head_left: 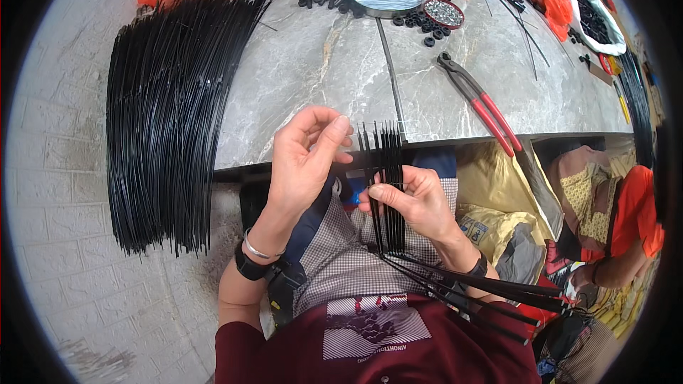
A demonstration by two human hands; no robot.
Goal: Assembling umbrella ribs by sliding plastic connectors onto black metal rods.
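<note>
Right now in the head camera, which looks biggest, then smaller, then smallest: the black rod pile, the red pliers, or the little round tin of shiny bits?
1. Black rod pile, by far the biggest.
2. Red pliers.
3. Little round tin, though it lies farther away.

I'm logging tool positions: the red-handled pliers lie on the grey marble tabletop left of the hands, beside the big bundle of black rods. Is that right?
Not quite. The head view shows the red-handled pliers on the grey marble tabletop to the right of the hands, away from the big bundle of black rods, which hangs over the left edge.
</note>
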